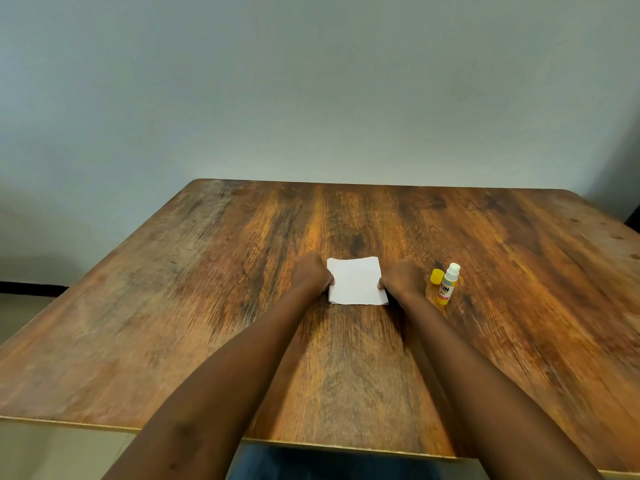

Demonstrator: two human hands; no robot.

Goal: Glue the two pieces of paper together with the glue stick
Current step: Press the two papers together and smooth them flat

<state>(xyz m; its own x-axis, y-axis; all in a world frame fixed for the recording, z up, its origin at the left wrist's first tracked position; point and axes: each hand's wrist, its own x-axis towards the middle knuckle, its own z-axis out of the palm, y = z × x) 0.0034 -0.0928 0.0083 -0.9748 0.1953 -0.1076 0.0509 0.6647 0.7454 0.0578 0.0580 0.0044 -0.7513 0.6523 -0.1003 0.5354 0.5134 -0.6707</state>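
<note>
A small white piece of paper (356, 280) lies flat near the middle of the wooden table (207, 306); I cannot tell whether a second sheet lies under it. My left hand (310, 274) grips its left edge and my right hand (404, 278) grips its right edge, fingers curled. To the right of my right hand stands the glue stick (448, 283), uncapped, with a white tip and a yellow and white label. Its yellow cap (437, 275) stands just left of it.
A pale wall rises behind the table's far edge. The table's near edge runs below my forearms, with dark fabric under it. A dark object shows at the far right edge of the view (634, 218).
</note>
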